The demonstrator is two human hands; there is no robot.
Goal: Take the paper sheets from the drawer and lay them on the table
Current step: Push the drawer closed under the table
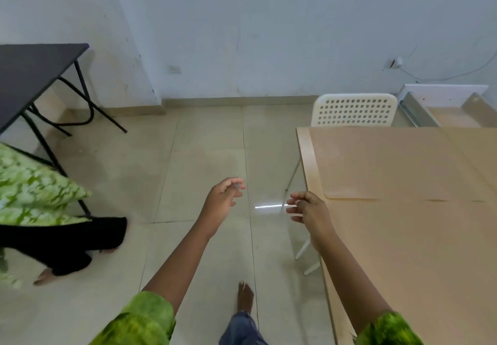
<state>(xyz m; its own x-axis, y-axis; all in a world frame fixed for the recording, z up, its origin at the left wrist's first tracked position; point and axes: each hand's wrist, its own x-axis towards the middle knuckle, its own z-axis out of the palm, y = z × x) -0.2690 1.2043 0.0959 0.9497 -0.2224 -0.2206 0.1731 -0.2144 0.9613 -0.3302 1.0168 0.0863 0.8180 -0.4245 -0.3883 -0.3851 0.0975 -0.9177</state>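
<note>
My left hand [224, 200] and my right hand [306, 208] are held out over the floor, just left of the wooden table [306, 156]. Both have their fingers pinched. A thin, nearly clear sheet [269, 206] seems to hang between them; only a bright glint along its top edge and a faint side edge show. Large brown paper sheets [403, 172] lie flat on the tabletop. Behind the table at the far right an open drawer [443, 113] with a white front and metal rails shows a bare brown bottom.
A white perforated chair [355, 109] stands at the table's far end. A black folding table [32, 75] is at the back left. Another person in a green patterned garment [32, 191] and black trousers steps by at the left. My bare foot [244, 299] is on the tiled floor.
</note>
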